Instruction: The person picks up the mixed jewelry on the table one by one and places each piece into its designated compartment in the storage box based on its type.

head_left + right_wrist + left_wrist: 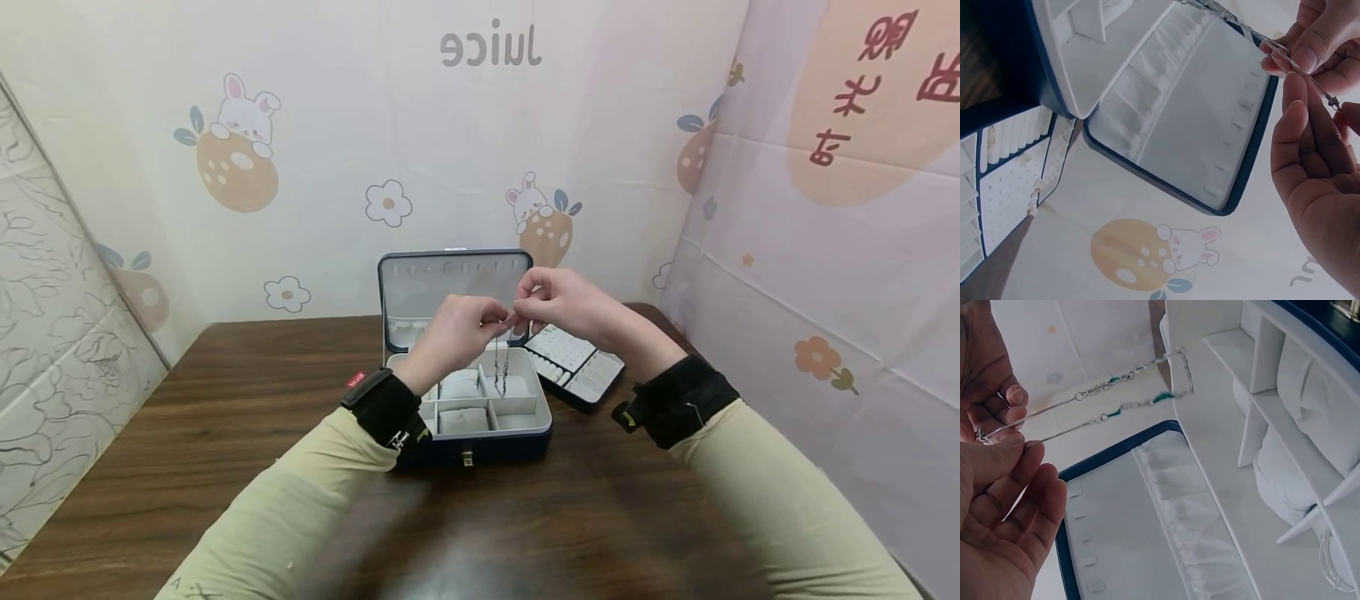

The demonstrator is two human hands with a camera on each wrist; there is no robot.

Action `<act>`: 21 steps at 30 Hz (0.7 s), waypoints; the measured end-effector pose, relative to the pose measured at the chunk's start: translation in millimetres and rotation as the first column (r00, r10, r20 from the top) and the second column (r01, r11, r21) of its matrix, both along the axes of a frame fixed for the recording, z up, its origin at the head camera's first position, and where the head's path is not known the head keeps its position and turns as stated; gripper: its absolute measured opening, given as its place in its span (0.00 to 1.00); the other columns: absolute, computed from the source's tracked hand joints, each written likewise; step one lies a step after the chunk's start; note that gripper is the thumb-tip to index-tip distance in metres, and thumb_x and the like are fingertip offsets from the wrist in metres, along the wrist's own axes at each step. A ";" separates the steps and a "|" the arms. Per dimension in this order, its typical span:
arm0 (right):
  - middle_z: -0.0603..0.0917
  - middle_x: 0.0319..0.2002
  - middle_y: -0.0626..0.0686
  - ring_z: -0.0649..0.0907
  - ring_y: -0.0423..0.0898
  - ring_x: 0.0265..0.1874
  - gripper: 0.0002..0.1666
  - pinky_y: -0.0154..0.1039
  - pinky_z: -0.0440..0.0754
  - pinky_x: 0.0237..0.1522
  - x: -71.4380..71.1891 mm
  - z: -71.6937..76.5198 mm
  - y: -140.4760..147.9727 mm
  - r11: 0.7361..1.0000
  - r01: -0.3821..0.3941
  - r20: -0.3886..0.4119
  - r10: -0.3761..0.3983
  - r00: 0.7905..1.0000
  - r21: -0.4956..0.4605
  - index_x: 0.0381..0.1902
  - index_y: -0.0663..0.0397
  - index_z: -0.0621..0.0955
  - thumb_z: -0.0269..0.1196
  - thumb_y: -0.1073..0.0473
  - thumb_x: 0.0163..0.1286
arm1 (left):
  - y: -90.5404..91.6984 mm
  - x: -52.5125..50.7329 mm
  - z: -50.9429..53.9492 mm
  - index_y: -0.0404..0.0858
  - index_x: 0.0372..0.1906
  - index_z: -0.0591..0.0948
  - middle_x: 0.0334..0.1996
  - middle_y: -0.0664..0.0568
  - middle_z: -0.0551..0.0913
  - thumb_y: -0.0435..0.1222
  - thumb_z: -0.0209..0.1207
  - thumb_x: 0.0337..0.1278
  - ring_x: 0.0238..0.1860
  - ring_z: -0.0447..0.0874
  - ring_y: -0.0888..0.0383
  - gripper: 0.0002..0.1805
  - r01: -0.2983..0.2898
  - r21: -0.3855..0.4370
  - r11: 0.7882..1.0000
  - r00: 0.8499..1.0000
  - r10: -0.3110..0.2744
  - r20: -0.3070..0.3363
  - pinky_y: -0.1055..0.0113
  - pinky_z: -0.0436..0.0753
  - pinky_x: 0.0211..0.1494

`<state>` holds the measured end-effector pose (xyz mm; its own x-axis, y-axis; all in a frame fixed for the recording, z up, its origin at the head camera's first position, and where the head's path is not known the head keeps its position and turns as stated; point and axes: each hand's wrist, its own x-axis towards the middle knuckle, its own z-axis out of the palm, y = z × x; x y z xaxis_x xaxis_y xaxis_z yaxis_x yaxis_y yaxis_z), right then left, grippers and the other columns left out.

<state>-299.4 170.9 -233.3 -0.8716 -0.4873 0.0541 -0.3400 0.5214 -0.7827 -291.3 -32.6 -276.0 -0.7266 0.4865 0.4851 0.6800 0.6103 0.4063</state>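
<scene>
Behind everything, a pale printed backdrop [442, 133] with rabbits, flowers and mirrored lettering; in front of it, a dark wood-grain bench [300, 375]. On the bench, a navy jewellery box [510, 450] with its lid [450, 287] standing up at the rear, a small metal latch [468, 458] at the front and white compartments inside. In at least 2 of these, soft pale cushions [462, 419]; in the left wrist view, also a thin bracelet [1325, 570]. Just right of the box, a separate flat tray [590, 407] with a navy rim and white sections. Left of the box, a small red tag [356, 379].

Held in the air over the box: a silver-coloured necklace [1097, 389] with green pieces among the links. Pinched near its ends by the left hand [459, 333] and the right hand [562, 302]. In the right wrist view, a clasp [1334, 102] at the right hand's fingertips.

Key relation: necklace straight below the nearly meeting fingertips, long axis close to upright, 2 strands side by side and joined in a loop at the bottom. In the head view, lower end in line with the rear right compartment; cannot tell whether above its walls or dipping inside. Neither hand clearly nearer the hanging loop.
</scene>
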 end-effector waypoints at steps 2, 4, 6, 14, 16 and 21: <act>0.89 0.40 0.61 0.87 0.54 0.43 0.08 0.46 0.82 0.49 -0.7 -1.3 -2.1 1.000 0.001 0.011 -0.001 1.000 -0.015 0.45 0.61 0.74 0.55 0.60 0.78 | -1.9 0.1 0.4 0.36 0.42 0.90 0.38 0.51 0.91 0.32 0.65 0.67 0.36 0.86 0.60 0.06 -0.003 -0.009 1.000 1.000 0.003 -0.005 0.68 0.82 0.41; 0.89 0.41 0.61 0.87 0.54 0.44 0.08 0.48 0.82 0.49 -1.0 -2.6 -4.3 1.000 0.004 0.019 -0.004 1.000 -0.030 0.45 0.61 0.74 0.55 0.60 0.79 | -3.8 0.2 1.3 0.36 0.41 0.90 0.36 0.51 0.91 0.34 0.65 0.67 0.34 0.85 0.60 0.06 -0.009 -0.021 1.000 1.000 0.009 -0.002 0.68 0.81 0.40; 0.89 0.42 0.62 0.87 0.53 0.44 0.08 0.50 0.82 0.50 -1.8 -4.6 -6.1 0.999 0.004 0.030 -0.002 1.000 -0.049 0.45 0.62 0.74 0.55 0.61 0.79 | -5.9 0.5 2.0 0.36 0.39 0.90 0.35 0.51 0.91 0.34 0.65 0.67 0.33 0.84 0.59 0.06 -0.023 -0.035 0.999 1.000 0.024 0.009 0.68 0.80 0.39; 0.90 0.42 0.61 0.88 0.55 0.46 0.07 0.49 0.82 0.49 -6.2 -13.3 -12.3 0.994 -0.018 0.053 0.024 0.998 -0.112 0.44 0.63 0.74 0.55 0.62 0.80 | -14.9 0.8 1.8 0.36 0.39 0.89 0.35 0.51 0.90 0.33 0.64 0.68 0.32 0.84 0.59 0.05 -0.067 -0.050 0.997 0.997 0.068 0.035 0.67 0.81 0.39; 0.90 0.42 0.60 0.88 0.57 0.47 0.07 0.47 0.82 0.50 -7.2 -15.5 -13.9 0.992 -0.022 0.057 0.030 0.998 -0.126 0.45 0.63 0.74 0.55 0.62 0.80 | -16.5 0.7 1.8 0.36 0.40 0.89 0.35 0.50 0.90 0.32 0.63 0.68 0.33 0.84 0.58 0.06 -0.078 -0.049 0.996 0.996 0.080 0.033 0.66 0.82 0.40; 0.90 0.41 0.59 0.88 0.53 0.46 0.08 0.46 0.80 0.53 -10.0 -20.8 -19.1 0.989 -0.021 0.072 0.032 0.997 -0.146 0.46 0.62 0.73 0.56 0.61 0.79 | -20.0 0.3 2.6 0.36 0.41 0.89 0.35 0.50 0.89 0.31 0.62 0.68 0.33 0.84 0.58 0.06 -0.108 -0.042 0.993 0.993 0.110 0.038 0.65 0.82 0.41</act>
